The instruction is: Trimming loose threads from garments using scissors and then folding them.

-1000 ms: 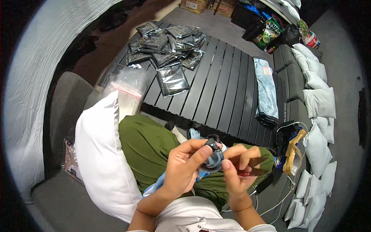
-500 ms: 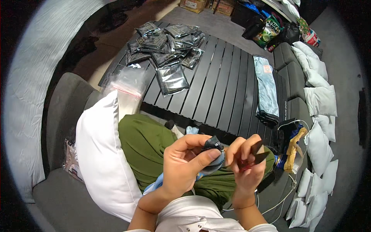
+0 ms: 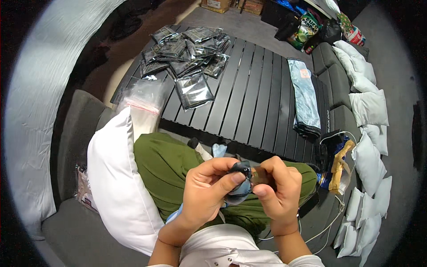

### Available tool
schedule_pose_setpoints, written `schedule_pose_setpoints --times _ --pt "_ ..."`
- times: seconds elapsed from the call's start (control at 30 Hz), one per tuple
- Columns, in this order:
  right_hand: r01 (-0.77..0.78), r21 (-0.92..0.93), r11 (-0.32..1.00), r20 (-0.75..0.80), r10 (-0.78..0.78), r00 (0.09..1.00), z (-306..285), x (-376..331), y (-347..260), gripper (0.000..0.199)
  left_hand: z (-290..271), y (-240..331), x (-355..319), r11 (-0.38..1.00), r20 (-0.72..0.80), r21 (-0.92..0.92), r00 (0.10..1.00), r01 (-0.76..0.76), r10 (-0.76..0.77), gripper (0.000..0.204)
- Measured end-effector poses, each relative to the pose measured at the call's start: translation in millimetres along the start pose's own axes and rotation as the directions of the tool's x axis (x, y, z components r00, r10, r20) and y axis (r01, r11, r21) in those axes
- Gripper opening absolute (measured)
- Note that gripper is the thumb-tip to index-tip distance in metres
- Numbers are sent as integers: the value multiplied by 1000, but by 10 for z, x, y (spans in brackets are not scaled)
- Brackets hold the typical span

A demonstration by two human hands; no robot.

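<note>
Over my lap, my left hand (image 3: 207,191) pinches a bunched piece of dark and light-blue fabric (image 3: 240,168) between thumb and fingertips. Small pale marks show on the dark part, and more light-blue cloth emerges below the wrist. Just to the right, my right hand (image 3: 282,191) is closed around what looks like a small pair of scissors (image 3: 262,176). Their brownish blades reach left to the edge of the fabric; the handle is hidden in my palm. Whether the blades touch the cloth cannot be made out.
A black slatted table (image 3: 249,93) stands ahead, bearing a pile of black items in clear packets (image 3: 189,53), clear plastic bags (image 3: 142,100) and a folded light-blue cloth (image 3: 304,98). A white pillow (image 3: 120,178) leans at my left. White cables (image 3: 327,229) trail at right.
My right hand has turned, bringing the blades from pointing up and right to pointing left at the fabric. My left hand still pinches the fabric, slightly shifted left.
</note>
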State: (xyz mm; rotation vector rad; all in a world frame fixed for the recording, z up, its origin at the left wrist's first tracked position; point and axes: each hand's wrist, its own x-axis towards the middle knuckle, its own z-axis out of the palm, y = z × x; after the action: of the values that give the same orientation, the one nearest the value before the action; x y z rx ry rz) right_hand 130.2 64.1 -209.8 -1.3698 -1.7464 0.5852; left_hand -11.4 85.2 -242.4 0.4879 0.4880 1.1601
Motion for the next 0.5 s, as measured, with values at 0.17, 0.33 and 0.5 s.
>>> schedule_pose_setpoints --times 0.17,0.33,0.5 --pt "55 -51 997 -11 -55 998 -3 12 -6 34 -22 3 1 999 29 -35 999 26 -25 18" --pt "83 -121 989 -15 -86 996 -8 18 -23 34 -59 18 0 1000 105 -17 994 24 -22 18" --pt "150 -200 968 -6 -155 988 -19 30 -32 34 -82 89 5 998 125 3 990 58 -58 18"
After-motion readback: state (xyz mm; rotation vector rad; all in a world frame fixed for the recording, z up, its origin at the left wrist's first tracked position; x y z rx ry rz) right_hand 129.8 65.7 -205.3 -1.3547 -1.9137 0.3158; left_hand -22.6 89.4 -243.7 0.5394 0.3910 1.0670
